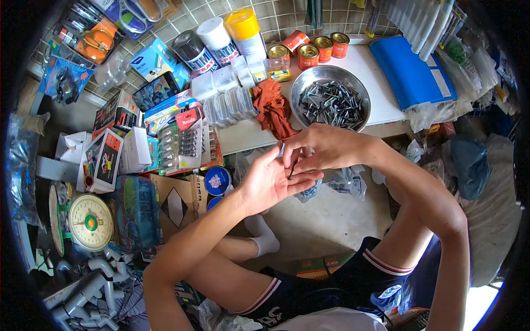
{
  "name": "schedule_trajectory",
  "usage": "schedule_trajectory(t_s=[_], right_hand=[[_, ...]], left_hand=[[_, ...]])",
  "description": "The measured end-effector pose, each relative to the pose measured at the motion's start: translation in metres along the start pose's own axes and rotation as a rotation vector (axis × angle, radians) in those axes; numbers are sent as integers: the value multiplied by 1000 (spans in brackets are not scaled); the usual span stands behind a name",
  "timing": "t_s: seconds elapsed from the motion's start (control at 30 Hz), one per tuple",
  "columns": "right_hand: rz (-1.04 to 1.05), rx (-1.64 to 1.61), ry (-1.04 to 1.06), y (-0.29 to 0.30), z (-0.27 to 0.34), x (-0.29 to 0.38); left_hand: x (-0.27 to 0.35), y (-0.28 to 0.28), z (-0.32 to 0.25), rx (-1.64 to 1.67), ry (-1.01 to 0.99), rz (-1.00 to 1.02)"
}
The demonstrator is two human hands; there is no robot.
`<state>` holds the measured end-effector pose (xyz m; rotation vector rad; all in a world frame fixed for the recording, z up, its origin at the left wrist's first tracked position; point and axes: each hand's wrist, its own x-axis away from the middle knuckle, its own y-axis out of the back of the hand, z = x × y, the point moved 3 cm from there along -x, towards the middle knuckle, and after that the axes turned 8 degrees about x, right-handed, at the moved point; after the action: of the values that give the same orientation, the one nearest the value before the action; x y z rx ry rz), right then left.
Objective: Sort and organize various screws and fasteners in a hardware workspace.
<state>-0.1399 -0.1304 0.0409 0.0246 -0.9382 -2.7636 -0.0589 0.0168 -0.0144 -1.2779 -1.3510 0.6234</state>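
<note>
My left hand (pixel 265 178) is held palm up over the gap in front of the table, its fingers spread. Just above that palm, my right hand (pixel 331 145) reaches in from the right with bent fingers. A thin black screw (pixel 292 170) is pinched in the right fingertips, its lower end at the left palm. A small pale patch shows beside my left thumb; I cannot tell what it is. Behind the right hand stands a round steel bowl (pixel 295 93) of loose dark screws (pixel 331 103). A crumpled orange-red cloth (pixel 273 107) lies left of the bowl.
Clear plastic boxes (pixel 230 105), spray cans (pixel 221 41) and small red tins (pixel 308 57) crowd the white table (pixel 383 99). A blue folder (pixel 414 74) lies at right. On the left are a dial scale (pixel 91 222), cartons (pixel 169 198) and grey pipe fittings (pixel 89 289).
</note>
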Motion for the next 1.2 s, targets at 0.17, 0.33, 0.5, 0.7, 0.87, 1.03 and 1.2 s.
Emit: schedule_trajectory(t_s=[0.17,0.33,0.5,0.7,0.87,1.03,1.2], right_hand=[[-405,324,32,27,-16,0],[-562,857,-351,70,-81,42],[-271,729,-577,66,-95,46],[-351,797,-582,56,-94,44],[-369,762,-537,59,-92,46],[-456,397,-237,44,-26,23],[-308,854,385,5,16,17]], left_hand=[[1,27,-2,-65,-89,-128],[-3,18,-4,-151,-214,-311],[-1,8,-15,-208,-258,-389],[-5,-5,-21,-169,-328,-369],[-9,-3,-22,-170,-312,-303],[-11,0,-20,-170,-246,-331],[-16,4,-16,-139,-220,-329]])
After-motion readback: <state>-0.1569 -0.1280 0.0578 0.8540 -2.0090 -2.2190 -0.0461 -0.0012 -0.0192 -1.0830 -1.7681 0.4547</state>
